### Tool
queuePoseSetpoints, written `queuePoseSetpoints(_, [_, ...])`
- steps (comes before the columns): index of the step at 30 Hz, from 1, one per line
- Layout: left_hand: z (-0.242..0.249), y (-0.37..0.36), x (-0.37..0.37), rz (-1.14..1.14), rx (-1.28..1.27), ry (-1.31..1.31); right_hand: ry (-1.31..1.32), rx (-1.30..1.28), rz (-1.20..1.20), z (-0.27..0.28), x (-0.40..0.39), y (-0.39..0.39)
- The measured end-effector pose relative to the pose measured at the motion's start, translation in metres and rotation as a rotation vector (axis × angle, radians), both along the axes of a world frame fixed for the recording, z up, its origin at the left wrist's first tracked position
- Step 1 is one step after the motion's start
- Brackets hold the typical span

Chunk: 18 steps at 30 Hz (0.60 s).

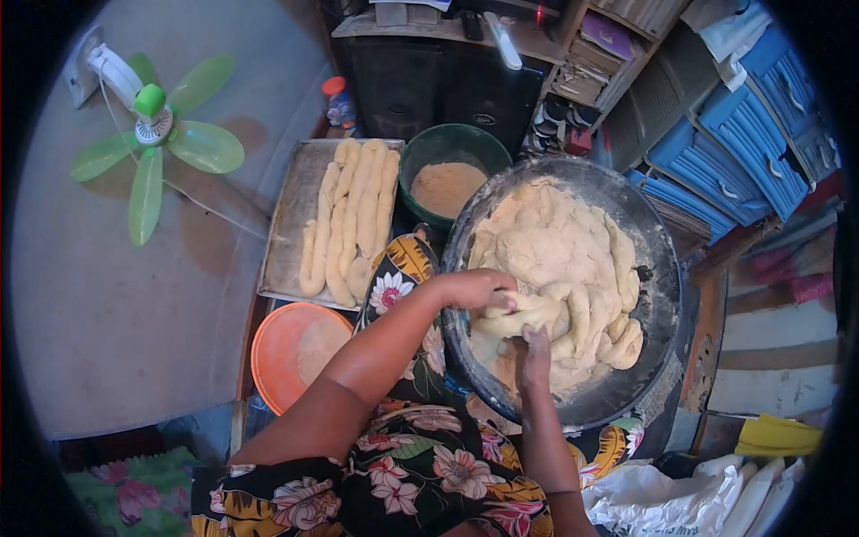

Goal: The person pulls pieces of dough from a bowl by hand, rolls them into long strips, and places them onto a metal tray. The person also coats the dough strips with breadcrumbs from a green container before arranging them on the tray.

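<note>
A large black basin (658,358) holds a big floury mass of dough (555,242), with thick twisted ropes of it along the right and front. Over the basin's left part, my left hand (481,292) is closed on the left end of a dough rope (537,311). My right hand (536,351) grips the same rope from below, thumb and fingers pressed into it. Part of the fingers of both hands is hidden by the dough. Left of the basin, a metal tray (291,197) carries several long dough ropes (353,206) lying side by side.
A green tub (412,143) with brownish powder stands behind the basin. An orange basin (273,358) with pale flour sits below the tray. A green-bladed fan (154,125) is on the left wall; blue drawers (743,134) stand at right. White plastic bags (662,492) lie lower right.
</note>
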<state>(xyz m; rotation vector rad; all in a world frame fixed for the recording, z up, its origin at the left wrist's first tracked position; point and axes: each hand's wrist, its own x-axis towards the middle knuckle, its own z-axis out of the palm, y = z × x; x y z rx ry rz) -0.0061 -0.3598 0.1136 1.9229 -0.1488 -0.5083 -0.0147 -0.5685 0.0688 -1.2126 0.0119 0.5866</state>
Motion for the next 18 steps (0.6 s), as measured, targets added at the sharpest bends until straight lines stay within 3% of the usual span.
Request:
queuePoseSetpoints(1, [-0.004, 0.002, 0.001, -0.006, -0.003, 0.000, -0.059, -0.059, -0.007, 0.002, 0.002, -0.008])
queuePoseSetpoints(2, [-0.011, 0.005, 0.002, 0.229, -0.038, -0.090, -0.009, -0.086, -0.189, -0.002, 0.003, -0.016])
queuePoseSetpoints(3, [-0.015, 0.009, 0.002, 0.464, -0.075, -0.177, 0.023, 0.049, -0.253, 0.002, 0.007, -0.026])
queuePoseSetpoints(5, [0.004, 0.026, 0.006, 0.670, 0.000, -0.062, 0.118, 0.192, -0.280, 0.032, 0.015, -0.047])
queuePoseSetpoints(7, [-0.016, 0.029, 0.008, 0.678, 0.052, -0.188, 0.106, 0.437, -0.327, 0.068, 0.022, -0.060])
queuePoseSetpoints(9, [-0.020, 0.010, 0.006, 0.829, 0.252, -0.437, -0.022, 0.599, -0.272, 0.112, 0.029, -0.071])
queuePoseSetpoints(10, [-0.018, -0.002, 0.005, 0.808, 0.443, -0.456, -0.097, 0.692, -0.208, 0.127, 0.038, -0.078])
queuePoseSetpoints(12, [0.003, -0.032, -0.002, 0.601, 0.451, -0.551, -0.175, 0.786, -0.143, 0.155, 0.048, -0.074])
queuePoseSetpoints(14, [0.004, -0.070, 0.001, 0.205, 0.049, -0.535, -0.162, 0.870, -0.166, 0.180, 0.055, -0.057])
queuePoseSetpoints(16, [0.005, -0.109, -0.005, 0.099, -0.257, -0.479, -0.274, 0.667, -0.122, 0.177, 0.061, -0.040])
queuePoseSetpoints(17, [0.009, -0.120, -0.003, 0.103, -0.256, -0.487, -0.285, 0.602, -0.105, 0.176, 0.059, -0.027])
queuePoseSetpoints(18, [0.013, -0.129, 0.001, 0.205, -0.569, -0.447, -0.311, 0.479, -0.057, 0.174, 0.058, -0.018])
